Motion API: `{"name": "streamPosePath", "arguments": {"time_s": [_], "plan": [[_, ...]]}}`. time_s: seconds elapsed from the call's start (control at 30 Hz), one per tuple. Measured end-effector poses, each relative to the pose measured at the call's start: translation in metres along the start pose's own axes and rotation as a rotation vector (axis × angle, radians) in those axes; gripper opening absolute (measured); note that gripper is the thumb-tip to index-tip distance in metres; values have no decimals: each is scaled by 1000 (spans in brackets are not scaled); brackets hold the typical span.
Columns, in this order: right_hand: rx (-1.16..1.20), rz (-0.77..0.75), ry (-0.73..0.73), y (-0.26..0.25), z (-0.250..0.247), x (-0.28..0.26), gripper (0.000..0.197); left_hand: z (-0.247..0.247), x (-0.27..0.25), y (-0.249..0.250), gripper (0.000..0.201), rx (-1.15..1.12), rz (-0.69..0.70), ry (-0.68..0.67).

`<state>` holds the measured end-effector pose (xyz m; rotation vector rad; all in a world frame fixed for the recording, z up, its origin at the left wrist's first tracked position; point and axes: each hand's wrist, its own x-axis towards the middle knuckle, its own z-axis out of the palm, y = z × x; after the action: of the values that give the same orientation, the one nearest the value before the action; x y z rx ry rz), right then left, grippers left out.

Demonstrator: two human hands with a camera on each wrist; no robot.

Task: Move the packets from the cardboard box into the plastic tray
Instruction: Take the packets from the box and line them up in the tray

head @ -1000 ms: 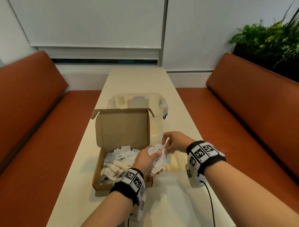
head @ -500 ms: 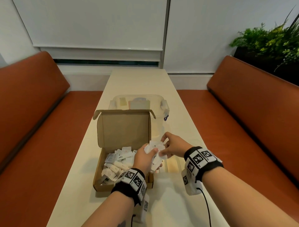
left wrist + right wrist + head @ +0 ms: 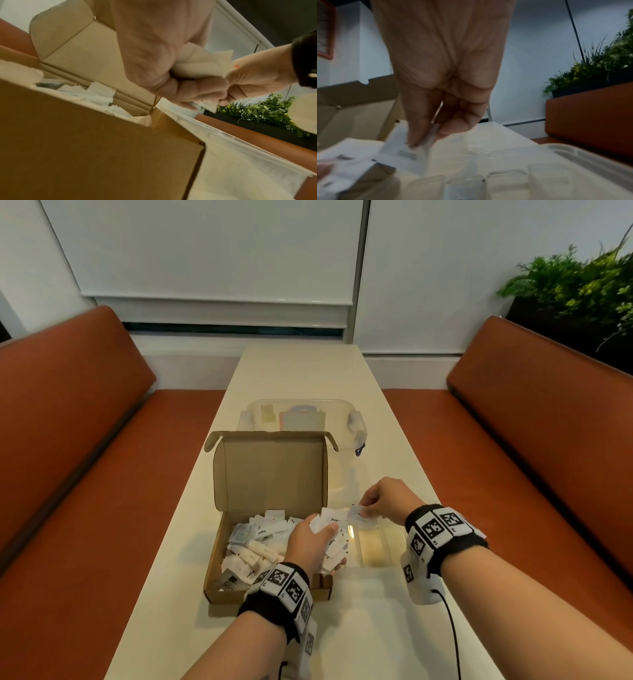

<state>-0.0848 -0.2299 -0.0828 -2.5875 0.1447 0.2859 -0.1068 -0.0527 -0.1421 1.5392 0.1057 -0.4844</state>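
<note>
- Long pale table (image 3: pixel 301 378) down the middle, orange benches (image 3: pixel 68 440) on both sides, green plants (image 3: pixel 579 285) up at the far right.
- Clear lidded container (image 3: pixel 342 412) far along the table, just behind the raised box lid, some flat coloured things inside, too dim to name.
- Cardboard box (image 3: pixel 270 594) sitting open near the front edge, lid flap upright at the back; same box filling the lower left of the left wrist view (image 3: pixel 85 155).
- Loose white packets (image 3: pixel 260 542) heaped inside the box, printing too small to read for most.
- Plastic tray (image 3: pixel 373 546) lying flat just right of the box, clear, split into compartments; seen close in the right wrist view (image 3: pixel 556 169), blurred there.
- Left hand (image 3: pixel 308 546) over the right front part of the box, fingers curled round a bunch of packets (image 3: pixel 334 534), thumb pressed on top; grip confirmed from below (image 3: pixel 171 75).
- Right hand (image 3: pixel 385 501) above the tray's far left corner, thumb and forefinger pinching a single packet (image 3: pixel 358 512) at its edge; pinch shown again, blurred, in the right wrist view (image 3: pixel 447 108).
- Pinched packet (image 3: pixel 406 152) hanging between the bunch and the tray, close to the bunch; contact with it not clear.
- Marker-patterned wristbands (image 3: pixel 442 529) on both wrists, black cable trailing from the right one.
</note>
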Motion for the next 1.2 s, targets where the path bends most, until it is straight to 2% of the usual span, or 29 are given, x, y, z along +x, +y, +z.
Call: {"name": "streamPosePath", "arguments": {"time_s": [0.13,0.33,0.53,0.63,0.7,0.8,1.0,1.2], "plan": [[-290,34,-6,3,-5,11,16,-5,0,-4,7,-17,-47,-8],[-452,75,-105,-6,6,31,22,-6,-1,-6,8,-56,-53,-31],[-520,101,-116,-6,19,46,25,-6,2,-6,34,-64,-105,-27],[-539,119,-111,-4,21,51,26,-7,4,-7,38,-26,-91,-26],[-557,119,-106,-2,23,53,25,-8,4,-7,33,-27,-90,-27],[-591,110,-113,1,27,53,24,-8,1,-6,12,-40,-66,-63],[-592,128,-123,2,33,55,23,-9,1,-5,25,-39,-80,-48],[-590,110,-109,3,35,55,25,-8,-2,-3,7,-50,-72,-59]]}}
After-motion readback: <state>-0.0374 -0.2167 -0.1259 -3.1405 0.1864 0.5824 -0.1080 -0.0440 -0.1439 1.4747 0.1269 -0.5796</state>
